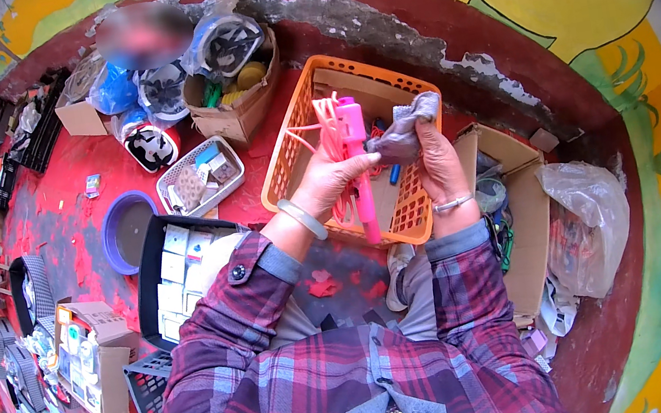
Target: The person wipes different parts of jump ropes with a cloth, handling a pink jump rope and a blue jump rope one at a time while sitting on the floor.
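My left hand [323,184] is closed round a pink skipping rope [353,130], its pale pink cord bundled beside the long plastic handle. My right hand [438,163] grips a crumpled grey cloth [401,134]. The cloth reaches across to my left thumb, and the two seem to touch there. Both hands are above an orange plastic basket [418,232] with a perforated rim. Inside it a blue pen-like item [395,174] shows, along with small dark pieces partly hidden by the cloth and hands.
Right of the basket stand an open cardboard box [531,262] and a clear plastic bag [586,232]. To the left are a purple basin [110,239], a white basket [163,199], a black crate [154,275] of white boxes and a cardboard box of helmets [228,123]. A peeling wall curves behind.
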Demonstrator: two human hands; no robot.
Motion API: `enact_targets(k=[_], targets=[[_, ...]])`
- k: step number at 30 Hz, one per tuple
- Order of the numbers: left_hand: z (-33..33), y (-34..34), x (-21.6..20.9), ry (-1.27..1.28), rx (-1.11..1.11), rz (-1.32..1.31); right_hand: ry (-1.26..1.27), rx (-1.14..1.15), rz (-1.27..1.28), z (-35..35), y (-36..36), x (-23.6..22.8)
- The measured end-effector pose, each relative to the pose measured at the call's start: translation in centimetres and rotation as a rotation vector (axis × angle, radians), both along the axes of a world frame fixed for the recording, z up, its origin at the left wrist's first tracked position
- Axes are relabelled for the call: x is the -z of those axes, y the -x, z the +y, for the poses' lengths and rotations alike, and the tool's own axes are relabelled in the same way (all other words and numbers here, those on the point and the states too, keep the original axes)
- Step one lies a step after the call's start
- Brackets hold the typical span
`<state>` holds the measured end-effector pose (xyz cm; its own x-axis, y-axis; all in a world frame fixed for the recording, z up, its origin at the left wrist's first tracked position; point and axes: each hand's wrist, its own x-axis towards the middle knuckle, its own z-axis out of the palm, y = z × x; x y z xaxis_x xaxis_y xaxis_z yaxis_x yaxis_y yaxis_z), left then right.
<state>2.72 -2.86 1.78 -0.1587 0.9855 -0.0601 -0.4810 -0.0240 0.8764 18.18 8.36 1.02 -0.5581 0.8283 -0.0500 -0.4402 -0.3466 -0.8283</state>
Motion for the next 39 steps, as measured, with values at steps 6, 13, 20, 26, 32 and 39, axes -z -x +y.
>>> enact_targets(k=[6, 13, 20, 26, 32, 39], targets=[[0.0, -1.1, -0.2, 0.033, 0.023, 0.060, -0.056, -0.184, -0.058, -1.1, -0.6, -1.5], [0.7, -1.4, 2.4, 0.033, 0.044, 0.431, -0.079, -0.163, -0.084, -1.5, 0.5, -0.5], [0.0, -1.6, 0.5, 0.102, 0.091, -0.140, 0.183, 0.084, 0.138, -0.6, 0.4, 1.0], [0.2, -2.3, 0.6, 0.106, 0.273, -0.111, 0.121, 0.172, 0.276, -1.5, 1.0, 0.4], [-0.2, -2.1, 0.0, 0.052, 0.245, -0.112, 0.247, 0.163, 0.341, 0.0, 0.3, 2.4], [-0.1, -2.0, -0.4, 0.070, 0.032, 0.020, 0.146, -0.121, 0.300, -1.1, -0.7, -0.8]])
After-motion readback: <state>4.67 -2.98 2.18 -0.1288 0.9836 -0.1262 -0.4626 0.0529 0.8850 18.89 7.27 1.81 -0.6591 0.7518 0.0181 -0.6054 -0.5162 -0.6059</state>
